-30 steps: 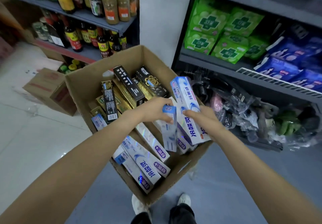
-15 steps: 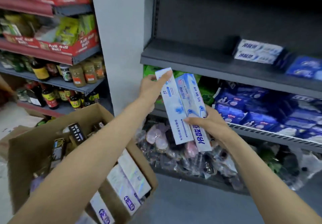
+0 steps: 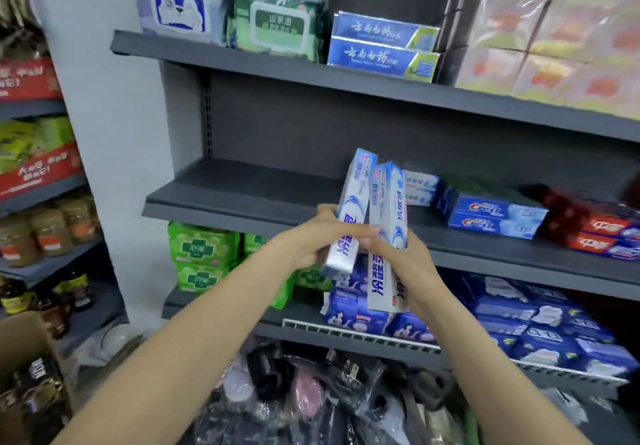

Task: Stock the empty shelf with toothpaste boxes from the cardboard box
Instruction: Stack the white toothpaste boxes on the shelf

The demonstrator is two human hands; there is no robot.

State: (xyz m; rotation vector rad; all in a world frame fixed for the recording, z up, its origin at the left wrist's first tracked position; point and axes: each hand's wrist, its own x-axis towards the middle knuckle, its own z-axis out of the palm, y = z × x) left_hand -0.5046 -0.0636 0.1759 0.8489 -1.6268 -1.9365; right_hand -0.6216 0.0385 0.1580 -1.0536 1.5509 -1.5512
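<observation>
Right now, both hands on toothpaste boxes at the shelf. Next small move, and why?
Probably carry both boxes forward and lay them on the bare left stretch of the middle shelf. The left hand grips one toothpaste box, the right hand the other, both held upright in front of the shelf edge; matching boxes already lie just right.
</observation>
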